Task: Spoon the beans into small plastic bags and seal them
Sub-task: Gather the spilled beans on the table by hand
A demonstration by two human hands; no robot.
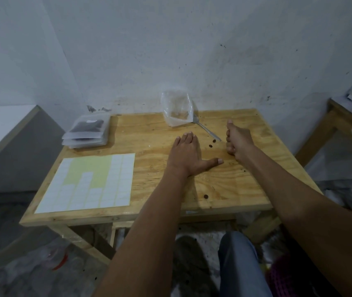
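A wooden surface [245,189] stands against a stained white wall [170,50]. The left hand [186,156] lies flat on the wood, palm down, with the fingers straight and together and the thumb stretched out to the right; it holds nothing. The right hand [238,139] rests on its side on the wood, curled into a loose fist with the thumb pointing up toward the wall; if something is inside the fist, I cannot tell. Between the two hands two loose beans [212,143] lie on the wood, nearer to the right hand. One more bean [206,196] lies near the front edge, beside the left forearm. A spoon [206,129] lies behind the hands, its handle end pointing to the gap between them and its bowl partly hidden by a clear bag [177,111]. This bag stands open near the back edge, just behind the left hand's fingertips, with only a few beans at the bottom. At the back left corner, well apart from both hands, a stack of small filled bags [87,131] lies flat. A sheet of labels [89,183] lies at the front left, with some labels already peeled off.
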